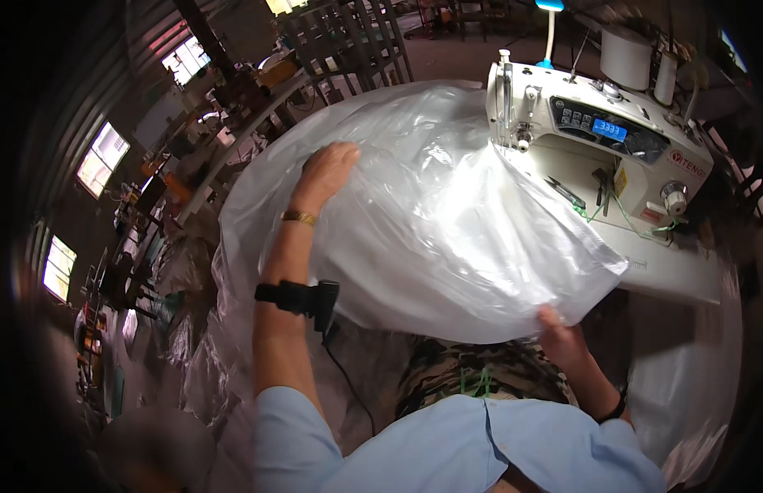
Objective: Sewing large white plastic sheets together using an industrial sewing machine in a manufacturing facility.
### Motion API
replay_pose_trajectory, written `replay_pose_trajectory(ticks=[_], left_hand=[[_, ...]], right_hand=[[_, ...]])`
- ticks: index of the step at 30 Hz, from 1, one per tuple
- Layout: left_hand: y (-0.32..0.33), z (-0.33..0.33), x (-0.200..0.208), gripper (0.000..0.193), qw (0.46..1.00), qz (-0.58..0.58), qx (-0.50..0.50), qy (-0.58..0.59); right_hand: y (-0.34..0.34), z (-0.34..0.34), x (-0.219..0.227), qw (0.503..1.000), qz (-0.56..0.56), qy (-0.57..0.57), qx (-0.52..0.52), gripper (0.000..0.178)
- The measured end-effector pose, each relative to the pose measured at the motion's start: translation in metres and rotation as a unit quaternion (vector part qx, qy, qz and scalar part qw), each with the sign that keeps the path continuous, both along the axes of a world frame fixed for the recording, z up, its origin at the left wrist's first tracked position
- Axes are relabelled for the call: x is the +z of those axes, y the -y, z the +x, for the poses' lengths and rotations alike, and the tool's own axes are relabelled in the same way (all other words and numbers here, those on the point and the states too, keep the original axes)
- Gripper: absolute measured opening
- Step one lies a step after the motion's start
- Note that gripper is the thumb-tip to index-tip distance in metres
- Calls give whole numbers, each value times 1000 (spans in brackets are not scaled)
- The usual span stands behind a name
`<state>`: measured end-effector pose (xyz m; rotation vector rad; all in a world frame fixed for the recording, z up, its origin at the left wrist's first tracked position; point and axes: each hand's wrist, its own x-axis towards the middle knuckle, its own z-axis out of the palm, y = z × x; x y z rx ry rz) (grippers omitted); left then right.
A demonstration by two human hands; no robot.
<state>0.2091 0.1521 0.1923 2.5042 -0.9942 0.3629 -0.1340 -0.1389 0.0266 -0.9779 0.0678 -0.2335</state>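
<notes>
A large sheet of translucent white plastic film (398, 222), perhaps a big bag, is spread across the sewing table and hangs over its front and left edges. My left hand (325, 175) is at its far left part, fingers curled together on the film; the fingertips are partly hidden. At the near right corner, my right hand (562, 337) pinches the film's edge, thumb on top and the other fingers mostly out of sight beneath. Just right of the film stands a white sewing machine (595, 115) with a lit blue display; the film's far right part runs up to its needle end.
Tweezers (566, 193) and a small dark tool (601, 187) lie on the machine bed beside green thread (636, 230). White thread cones (625, 59) stand behind the machine. A metal rack (344, 45) is at the back, and crumpled plastic (184, 337) lies at the left.
</notes>
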Motion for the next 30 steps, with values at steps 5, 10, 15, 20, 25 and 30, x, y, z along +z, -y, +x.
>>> replay_pose_trajectory(ticks=[5, 10, 15, 20, 25, 30], left_hand=[[-24, -9, -30, 35, 983, -37, -51, -173], [-71, -6, -48, 46, 987, 114, 114, -26], [-101, 21, -92, 35, 972, 179, 141, 62], [-152, 39, -72, 15, 967, 87, 232, 64], [-191, 9, 83, 38, 934, -186, 276, 133], [-124, -219, 105, 32, 891, -144, 39, 429]], right_hand=[[27, -5, -5, 987, 135, -43, -71, 47], [44, 2, -11, 975, 204, -3, -89, 45], [33, 4, -7, 976, 206, 3, -71, 45], [24, 8, -10, 980, 187, -5, -64, 44], [10, 27, -15, 985, 168, -28, -39, 41], [10, 41, -15, 980, 186, -30, -60, 42]])
